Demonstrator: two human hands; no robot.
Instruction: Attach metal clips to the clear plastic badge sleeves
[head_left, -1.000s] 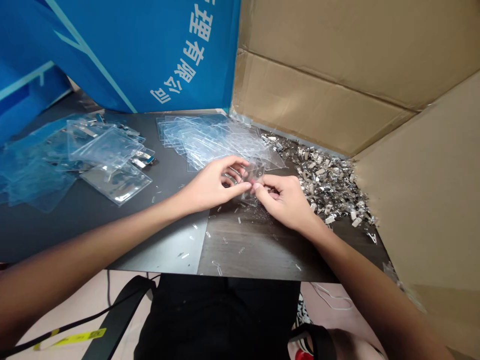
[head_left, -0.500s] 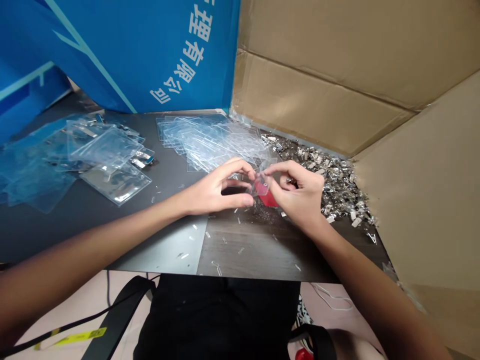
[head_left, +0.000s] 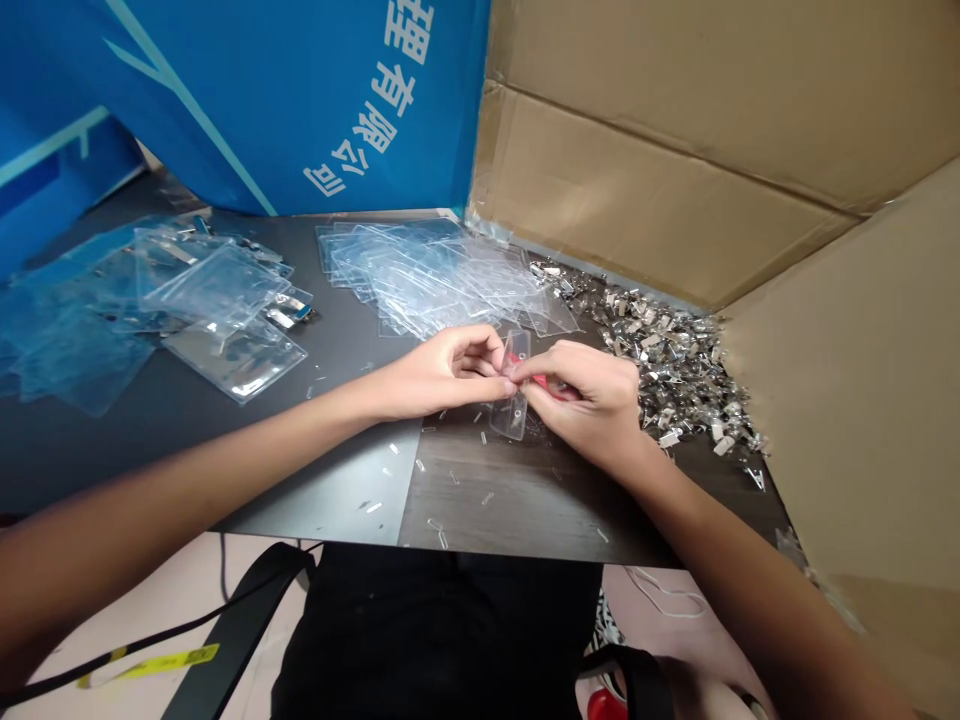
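Observation:
My left hand (head_left: pixel 442 372) and my right hand (head_left: pixel 589 397) meet over the middle of the dark table (head_left: pixel 337 470). Between their pinched fingertips stands a short clear plastic strap (head_left: pixel 514 400) with a snap hole near its lower end. Something small and red shows inside my right hand's curled fingers; I cannot make out what it is. A spread of clear plastic badge sleeves (head_left: pixel 435 275) lies just behind the hands. A heap of small silver metal clips (head_left: pixel 660 360) lies to the right of my right hand.
More clear sleeves with clips fitted (head_left: pixel 225 310) are piled at the left on blue plastic sheets. A blue bag with white lettering (head_left: pixel 300 100) and cardboard walls (head_left: pixel 675 170) close the back and right. Tiny plastic bits litter the table's front.
Both hands have drawn together again and lowered slightly. The clear strap now stands upright between the fingertips, and the red piece is mostly hidden in my right hand.

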